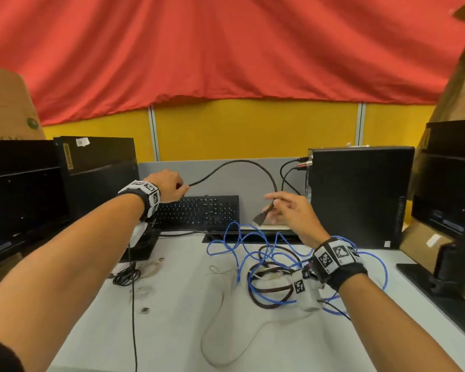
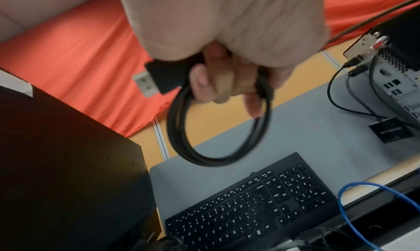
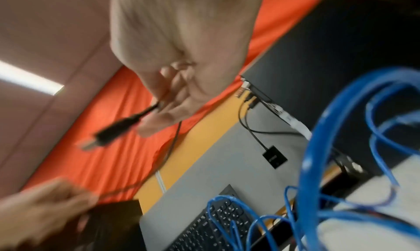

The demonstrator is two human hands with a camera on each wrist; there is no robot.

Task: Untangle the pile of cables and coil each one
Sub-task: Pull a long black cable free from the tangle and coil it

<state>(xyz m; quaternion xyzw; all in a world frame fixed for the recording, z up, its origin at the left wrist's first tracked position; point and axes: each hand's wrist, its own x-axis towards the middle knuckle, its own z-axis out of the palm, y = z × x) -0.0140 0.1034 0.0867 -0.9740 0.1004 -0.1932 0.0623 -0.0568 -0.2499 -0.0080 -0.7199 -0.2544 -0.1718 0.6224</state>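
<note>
A black cable [image 1: 242, 162] arcs in the air between my hands above the keyboard. My left hand [image 1: 179, 189] grips several coiled loops of this black cable [image 2: 218, 129]; one connector [image 2: 156, 79] sticks out beside the fingers. My right hand [image 1: 275, 204] pinches the cable just behind its other connector [image 1: 261, 218], which hangs down. In the right wrist view that connector [image 3: 113, 129] is blurred, below my right hand [image 3: 163, 104]. On the table lies a tangle of blue cable [image 1: 242, 253], dark brown cable [image 1: 269, 304] and white cable [image 1: 220, 318].
A black keyboard [image 1: 199, 210] leans at the back of the white table [image 1: 172, 331]. A black PC tower [image 1: 360, 197] with plugged leads stands back right. Monitors stand at the left [image 1: 19, 197] and right [image 1: 446, 189]. A small thin black coil [image 1: 125, 277] lies near the left.
</note>
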